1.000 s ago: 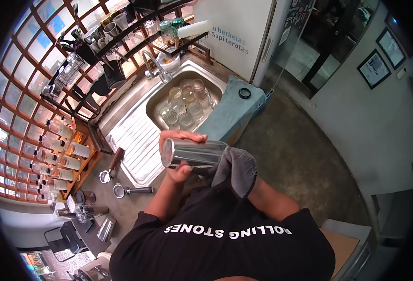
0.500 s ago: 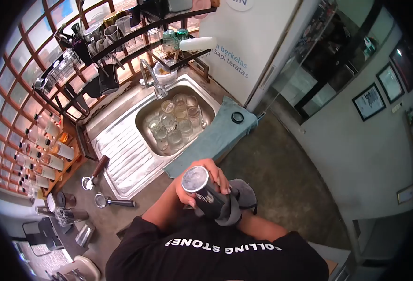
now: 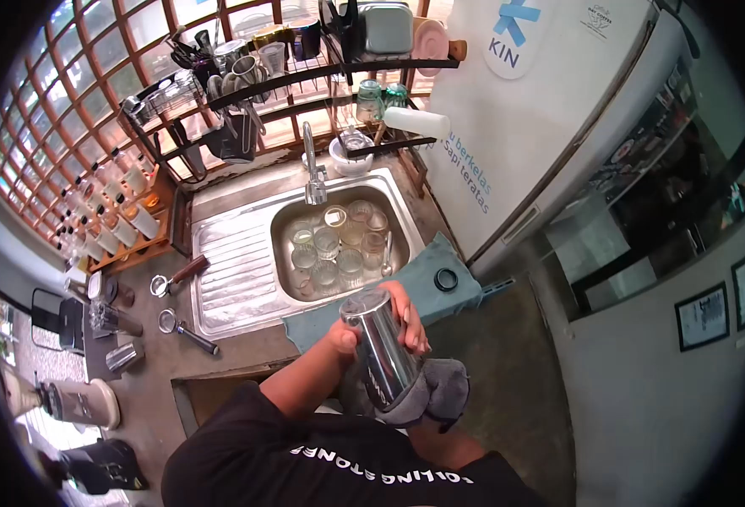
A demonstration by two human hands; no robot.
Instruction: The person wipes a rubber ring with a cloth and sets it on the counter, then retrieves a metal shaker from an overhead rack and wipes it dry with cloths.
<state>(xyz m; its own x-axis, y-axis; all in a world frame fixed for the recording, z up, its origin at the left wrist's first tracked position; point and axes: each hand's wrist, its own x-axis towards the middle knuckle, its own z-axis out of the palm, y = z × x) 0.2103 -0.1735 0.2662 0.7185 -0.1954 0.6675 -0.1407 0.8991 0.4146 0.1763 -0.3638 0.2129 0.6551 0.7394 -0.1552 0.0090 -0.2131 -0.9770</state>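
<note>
The left hand (image 3: 406, 317) holds a shiny cup (image 3: 385, 359), which is tilted. A grey cloth (image 3: 444, 384) wraps its lower end, hiding the right hand. Several glasses (image 3: 326, 242) are in the sink (image 3: 237, 275).

The cup (image 3: 387, 359) is silver, the cloth (image 3: 442, 393) grey, the shirt (image 3: 305, 480) black with white lettering (image 3: 389, 477), the towel (image 3: 419, 291) blue-green, the ring (image 3: 446, 288) black.

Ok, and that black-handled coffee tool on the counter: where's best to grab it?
The black-handled coffee tool is probably best taken by its handle, from above, with the grip closing across its width: it lies on the counter, the handle slim, straight and uncovered, with the round metal head at the opposite end.
</note>
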